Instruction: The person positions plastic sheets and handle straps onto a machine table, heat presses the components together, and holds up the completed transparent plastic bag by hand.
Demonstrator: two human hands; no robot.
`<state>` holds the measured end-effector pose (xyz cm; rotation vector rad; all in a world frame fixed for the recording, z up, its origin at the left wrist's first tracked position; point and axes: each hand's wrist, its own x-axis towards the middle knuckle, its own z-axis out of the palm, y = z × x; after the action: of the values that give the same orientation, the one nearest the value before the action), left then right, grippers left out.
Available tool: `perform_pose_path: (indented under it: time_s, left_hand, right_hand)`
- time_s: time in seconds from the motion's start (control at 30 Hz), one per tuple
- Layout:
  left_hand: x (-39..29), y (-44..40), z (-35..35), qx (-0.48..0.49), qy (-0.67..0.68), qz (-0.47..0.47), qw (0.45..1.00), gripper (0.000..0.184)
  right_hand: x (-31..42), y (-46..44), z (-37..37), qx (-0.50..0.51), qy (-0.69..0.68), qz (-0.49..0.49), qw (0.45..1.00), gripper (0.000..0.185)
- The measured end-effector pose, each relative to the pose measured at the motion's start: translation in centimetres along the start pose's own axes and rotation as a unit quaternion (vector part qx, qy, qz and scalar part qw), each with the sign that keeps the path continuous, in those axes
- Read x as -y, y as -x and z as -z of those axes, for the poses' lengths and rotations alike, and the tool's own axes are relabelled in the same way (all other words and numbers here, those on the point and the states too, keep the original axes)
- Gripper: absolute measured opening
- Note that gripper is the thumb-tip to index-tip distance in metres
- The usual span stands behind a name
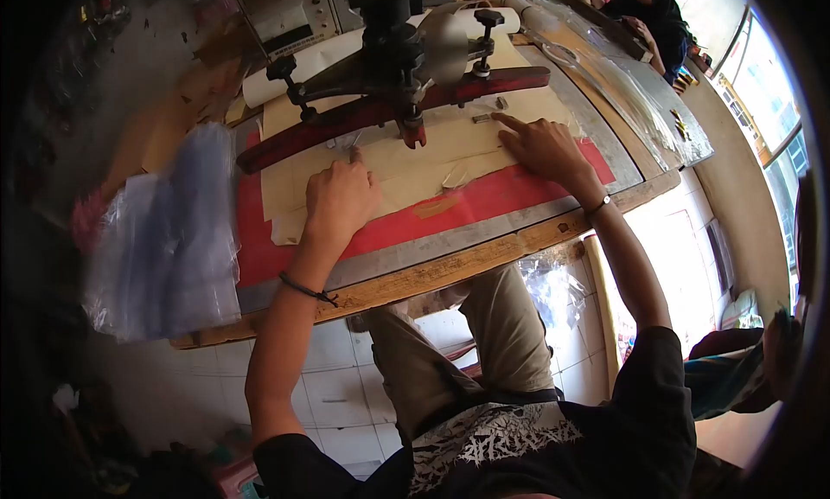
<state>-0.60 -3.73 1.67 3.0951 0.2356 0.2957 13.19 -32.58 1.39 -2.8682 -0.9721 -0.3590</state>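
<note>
My left hand (pixel 341 195) rests at the left part of a cream sheet (pixel 402 175), its index finger pointing forward at a small clear piece below the red bar (pixel 346 123). On the right, my right hand (pixel 543 146) lies on the sheet with fingers spread, its index fingertip near two small metal pieces (pixel 482 118). The cream sheet lies over a red sheet (pixel 484 196). A scrap of clear film (pixel 456 179) sits between the hands. Whether my left hand pinches anything is too small to tell.
The black press head (pixel 393 49) with its red bar hangs over the sheets. Clear plastic sleeves (pixel 169 239) drape over the left table edge. Plastic strips (pixel 605 92) lie at the right. A wooden edge (pixel 432 283) runs along the front. Another person (pixel 653 23) is at the back right.
</note>
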Motion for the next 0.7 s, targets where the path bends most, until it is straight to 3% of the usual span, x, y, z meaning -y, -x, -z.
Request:
perform_pose_path:
  time_s: [0.27,0.37,0.4,0.53,0.6,0.7]
  left_hand:
    - [-0.5,0.6,-0.6,-0.032,-0.071,-0.025,0.997,0.055]
    - [-0.7,0.6,-0.6,-0.03,-0.085,-0.02,0.996,0.055]
    - [-0.9,0.6,-0.3,-0.011,-0.062,0.001,0.998,0.054]
    - [-0.7,0.6,-0.7,-0.023,-0.073,-0.015,0.997,0.053]
    - [-0.6,0.7,-0.6,-0.029,-0.063,-0.024,0.997,0.047]
    - [-0.1,1.0,-0.7,-0.059,-0.025,-0.091,0.994,0.033]
  right_hand:
    - [-1.8,0.2,1.2,0.074,-0.044,0.033,0.996,0.041]
    - [-6.0,0.4,2.7,0.005,-0.1,0.043,0.994,0.032]
    - [-8.4,0.2,2.5,-0.04,-0.15,0.024,0.988,0.025]
    - [-23.8,-0.5,0.1,-0.149,-0.05,-0.115,0.981,0.025]
    - [-27.6,1.3,0.9,-0.196,0.03,-0.195,0.961,0.027]
    - [-34.9,2.7,-1.4,-0.13,0.088,-0.295,0.942,0.032]
